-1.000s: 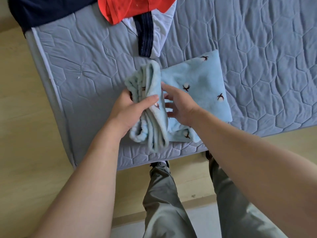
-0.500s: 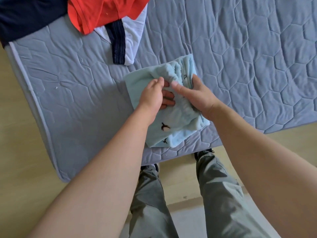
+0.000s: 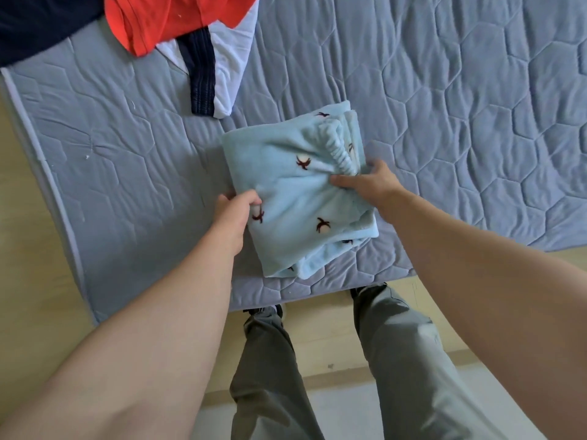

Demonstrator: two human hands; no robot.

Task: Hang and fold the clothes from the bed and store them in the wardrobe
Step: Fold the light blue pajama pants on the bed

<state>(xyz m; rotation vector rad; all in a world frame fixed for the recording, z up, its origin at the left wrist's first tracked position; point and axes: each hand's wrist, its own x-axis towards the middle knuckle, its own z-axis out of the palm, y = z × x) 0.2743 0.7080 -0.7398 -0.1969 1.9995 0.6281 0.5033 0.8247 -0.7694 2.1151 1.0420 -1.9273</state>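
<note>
Both hands (image 3: 233, 211) grip the folded blue garment (image 3: 295, 198) (on the bed (image 3: 476, 122)).

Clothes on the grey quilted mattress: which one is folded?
The light blue fleece garment with dark red motifs, gripped at its sides by the left hand and right hand. The red garment, white-and-navy garment and dark navy garment lie crumpled farther away.

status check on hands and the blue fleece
Folded blue fleece on the mattress. Left hand grips its left edge, right hand its right side. Red top lies apart, nothing blocking.
</note>
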